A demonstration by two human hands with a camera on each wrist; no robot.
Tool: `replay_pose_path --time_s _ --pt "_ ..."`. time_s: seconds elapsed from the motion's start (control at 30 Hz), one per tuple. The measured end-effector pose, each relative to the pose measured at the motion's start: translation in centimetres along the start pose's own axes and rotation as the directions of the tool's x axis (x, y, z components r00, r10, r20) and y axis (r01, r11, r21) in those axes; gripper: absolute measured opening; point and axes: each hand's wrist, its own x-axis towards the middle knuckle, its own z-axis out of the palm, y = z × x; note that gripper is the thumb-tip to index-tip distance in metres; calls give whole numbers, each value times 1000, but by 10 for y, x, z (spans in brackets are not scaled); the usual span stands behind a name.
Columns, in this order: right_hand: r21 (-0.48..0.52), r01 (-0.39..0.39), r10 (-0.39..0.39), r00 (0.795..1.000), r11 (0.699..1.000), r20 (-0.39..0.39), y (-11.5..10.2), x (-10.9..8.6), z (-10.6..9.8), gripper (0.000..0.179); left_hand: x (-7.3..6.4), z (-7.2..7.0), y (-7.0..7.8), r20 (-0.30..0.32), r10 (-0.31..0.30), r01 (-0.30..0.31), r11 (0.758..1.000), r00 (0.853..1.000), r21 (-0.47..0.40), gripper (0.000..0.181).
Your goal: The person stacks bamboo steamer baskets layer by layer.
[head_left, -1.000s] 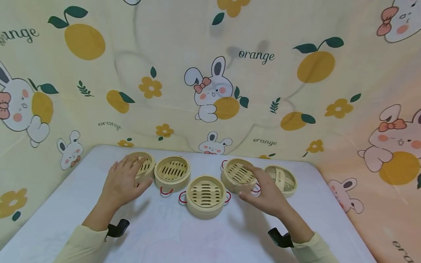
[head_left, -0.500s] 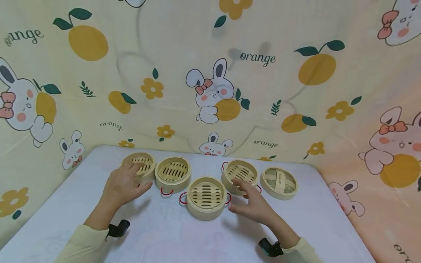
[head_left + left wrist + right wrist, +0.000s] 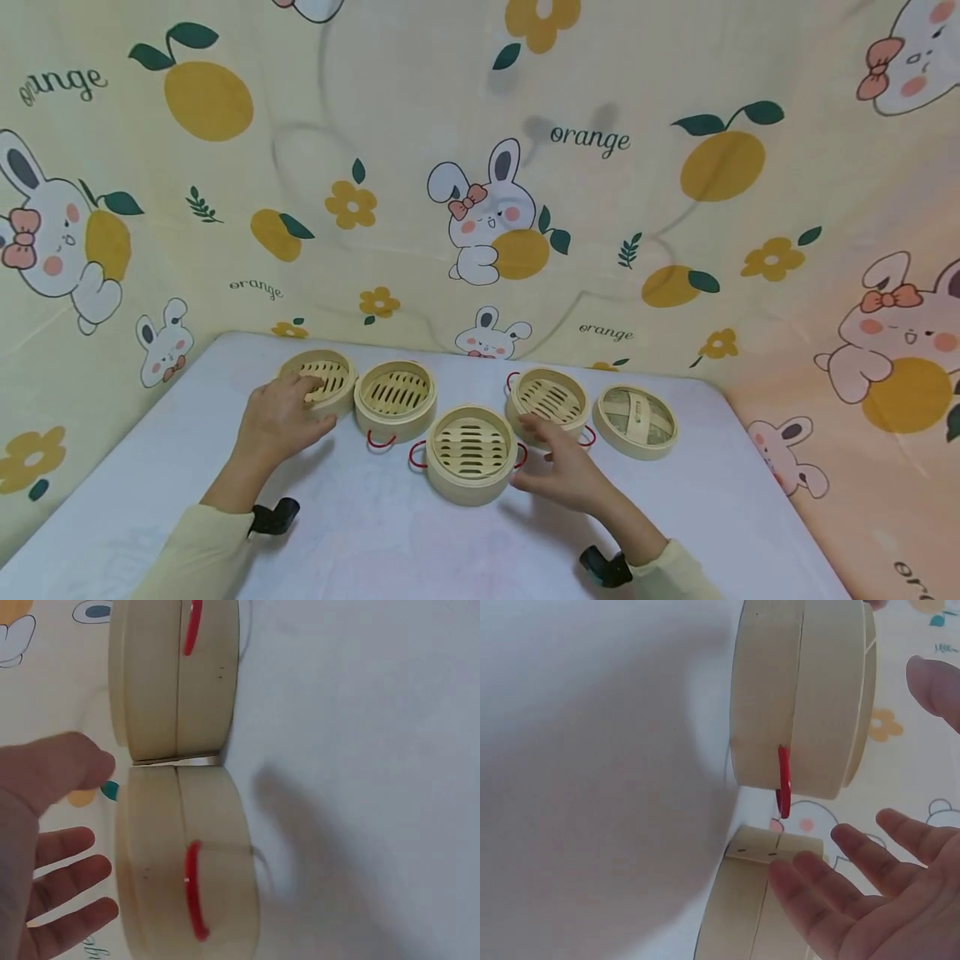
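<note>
Several small round bamboo steamer baskets with slatted bottoms and red handles stand on the white table. My left hand [image 3: 279, 423] hovers at the front of the far-left steamer [image 3: 330, 377]; in the left wrist view its fingers [image 3: 73, 881] are relaxed and hold nothing. Beside that basket sits a second steamer [image 3: 395, 390]. My right hand [image 3: 564, 468] is just right of the front middle steamer [image 3: 471, 450], its fingers loosely spread and partly covering the right steamer [image 3: 551, 396]. In the right wrist view a red handle [image 3: 784, 780] lies near those fingertips.
At the far right lies a bamboo steamer lid [image 3: 637, 421] with a woven top and a cross strip. A printed cloth [image 3: 390, 108] with rabbits and oranges hangs behind the white table [image 3: 420, 554].
My right hand has moved left and toward me, from over the right steamer to beside the front middle one, uncovering the lid. My left hand has drawn back slightly. The steamers have stayed put.
</note>
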Motion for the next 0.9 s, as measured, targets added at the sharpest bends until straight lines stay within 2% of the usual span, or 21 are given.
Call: replay_pose_path --time_s 0.1,0.33,0.67,0.9 --pt "11 6 -6 1000 1000 3 2 1 3 82 1 5 -3 16 -1 2 1000 1000 -22 47" --pt "52 0 -1 1000 999 23 3 4 7 84 3 15 -7 9 -23 23 998 1000 -63 32" --pt "18 16 -17 999 1000 36 3 8 12 86 4 22 -9 -9 -39 39 996 999 -81 21" --pt "11 0 -1 999 1000 37 2 10 14 84 4 25 -10 6 -55 55 994 998 -89 20"
